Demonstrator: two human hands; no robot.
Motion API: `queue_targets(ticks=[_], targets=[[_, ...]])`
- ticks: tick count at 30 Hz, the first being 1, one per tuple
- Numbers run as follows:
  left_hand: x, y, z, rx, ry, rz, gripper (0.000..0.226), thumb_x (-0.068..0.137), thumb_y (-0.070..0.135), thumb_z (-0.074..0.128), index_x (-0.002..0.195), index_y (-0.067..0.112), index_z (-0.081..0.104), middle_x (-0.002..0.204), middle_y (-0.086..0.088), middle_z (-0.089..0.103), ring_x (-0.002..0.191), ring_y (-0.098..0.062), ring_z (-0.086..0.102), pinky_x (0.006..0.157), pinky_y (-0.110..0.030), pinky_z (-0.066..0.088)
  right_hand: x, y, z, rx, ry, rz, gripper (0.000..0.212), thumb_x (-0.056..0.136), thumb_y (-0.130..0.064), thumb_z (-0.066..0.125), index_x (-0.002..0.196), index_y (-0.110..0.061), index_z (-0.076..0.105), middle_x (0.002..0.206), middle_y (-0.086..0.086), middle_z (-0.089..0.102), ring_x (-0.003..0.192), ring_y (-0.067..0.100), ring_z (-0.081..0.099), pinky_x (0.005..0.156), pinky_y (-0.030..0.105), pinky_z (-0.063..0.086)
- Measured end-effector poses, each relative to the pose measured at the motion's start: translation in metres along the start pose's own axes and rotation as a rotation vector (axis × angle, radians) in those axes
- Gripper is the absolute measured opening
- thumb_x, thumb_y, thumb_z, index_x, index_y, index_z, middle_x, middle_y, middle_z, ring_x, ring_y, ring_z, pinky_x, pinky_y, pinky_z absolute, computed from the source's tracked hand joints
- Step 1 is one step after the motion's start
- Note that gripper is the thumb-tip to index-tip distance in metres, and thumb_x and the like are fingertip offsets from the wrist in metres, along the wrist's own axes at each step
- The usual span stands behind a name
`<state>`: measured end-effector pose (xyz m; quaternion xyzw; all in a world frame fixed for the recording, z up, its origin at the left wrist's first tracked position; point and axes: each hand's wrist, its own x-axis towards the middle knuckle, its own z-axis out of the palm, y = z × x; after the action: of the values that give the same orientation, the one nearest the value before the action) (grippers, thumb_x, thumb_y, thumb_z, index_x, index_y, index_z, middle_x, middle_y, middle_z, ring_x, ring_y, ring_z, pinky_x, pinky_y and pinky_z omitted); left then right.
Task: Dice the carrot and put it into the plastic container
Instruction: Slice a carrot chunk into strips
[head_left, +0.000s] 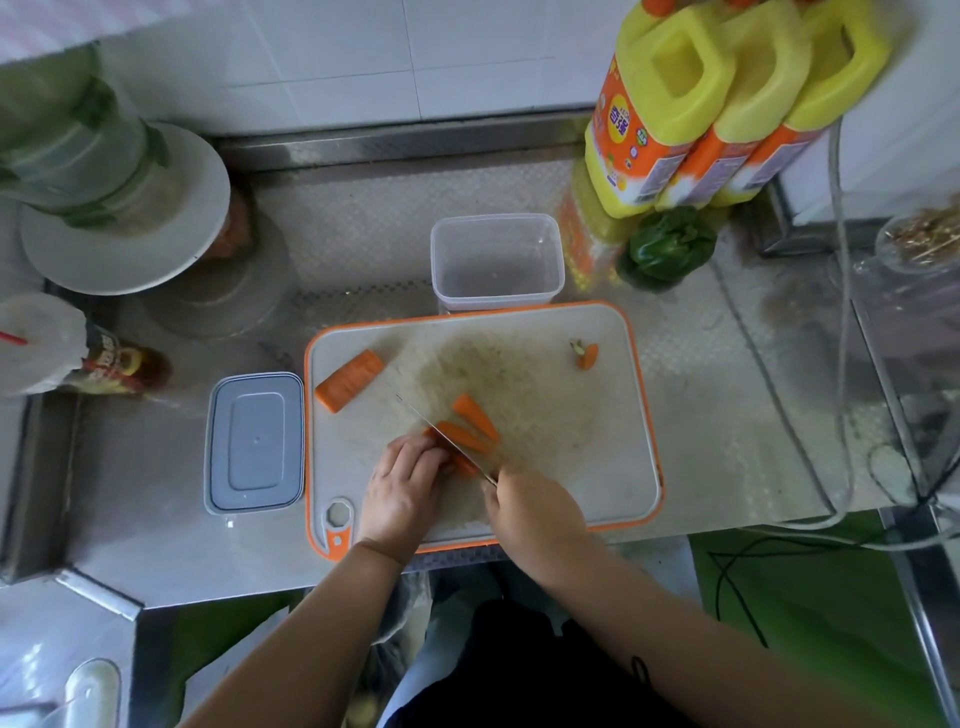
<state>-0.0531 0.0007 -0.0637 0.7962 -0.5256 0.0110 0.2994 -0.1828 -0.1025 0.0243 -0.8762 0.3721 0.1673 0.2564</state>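
On the orange-rimmed cutting board (571, 441) my left hand (402, 486) presses down on a carrot piece (464, 464), mostly hidden under the fingers. My right hand (535, 512) grips a knife (441, 439) whose blade runs up-left across that piece. Two cut carrot strips (475, 415) lie just beyond the blade. A larger carrot chunk (348, 379) rests at the board's far left. A carrot end scrap (586, 355) sits at the far right. The clear plastic container (497, 262) stands open and empty behind the board.
The container's grey lid (255, 441) lies left of the board. Behind are yellow oil jugs (691, 104), a green pepper (667, 247), a stack of plates (130, 218) and a bottle (119, 364). Cables (841, 364) trail along the right side of the steel counter.
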Motion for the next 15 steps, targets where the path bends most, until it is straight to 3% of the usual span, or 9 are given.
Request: queue_targets(ticks=[3, 10, 15], targets=[[0.001, 0.002, -0.002, -0.015, 0.027, 0.003, 0.035, 0.101, 0.022, 0.045, 0.089, 0.002, 0.071, 0.098, -0.012, 0.066, 0.097, -0.028, 0.054, 0.087, -0.035, 0.048, -0.005, -0.002, -0.003, -0.023, 0.014, -0.034, 0.039, 0.103, -0.038, 0.027, 0.104, -0.013, 0.057, 0.093, 0.006, 0.066, 0.087, 0.023, 0.064, 0.065, 0.029, 0.039], [-0.001, -0.001, 0.0, -0.05, 0.02, -0.01, 0.017, 0.089, 0.007, 0.055, 0.088, 0.001, 0.071, 0.098, -0.011, 0.066, 0.097, -0.028, 0.055, 0.088, -0.034, 0.048, -0.009, -0.009, -0.01, -0.042, -0.017, -0.006, 0.034, 0.104, -0.034, 0.03, 0.105, -0.013, 0.057, 0.095, 0.007, 0.066, 0.089, 0.024, 0.065, 0.065, 0.028, 0.04], [0.0, -0.002, 0.0, -0.054, 0.033, -0.011, 0.016, 0.09, 0.006, 0.056, 0.087, 0.002, 0.071, 0.096, -0.011, 0.066, 0.097, -0.027, 0.054, 0.091, -0.03, 0.045, 0.001, -0.02, -0.018, -0.042, -0.119, 0.076, 0.018, 0.1, -0.016, 0.044, 0.111, -0.011, 0.058, 0.105, 0.008, 0.065, 0.1, 0.027, 0.062, 0.075, 0.031, 0.046]])
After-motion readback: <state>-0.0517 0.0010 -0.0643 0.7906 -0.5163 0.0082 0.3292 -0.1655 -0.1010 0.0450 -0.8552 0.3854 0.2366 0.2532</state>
